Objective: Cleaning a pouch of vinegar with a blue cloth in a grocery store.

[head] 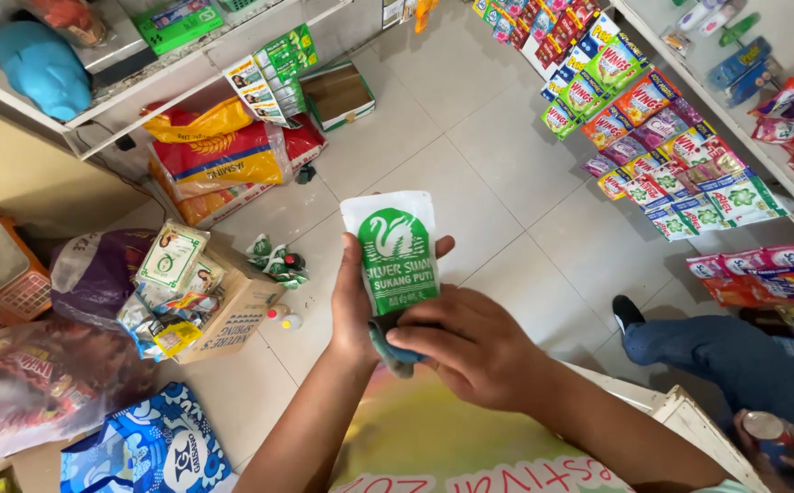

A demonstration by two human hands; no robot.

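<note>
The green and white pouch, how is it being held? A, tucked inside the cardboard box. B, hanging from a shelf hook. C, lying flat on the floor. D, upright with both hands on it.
D: the pouch stands upright, left hand behind it, right hand at its base.

Head camera looks steeply down, close above hands point(415, 329).

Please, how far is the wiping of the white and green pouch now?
Done: the pouch is picked up, held by the left hand. In hand: the right hand presses a blue cloth against its lower edge. Left: the upper part; whether it is clean cannot be told.
</note>
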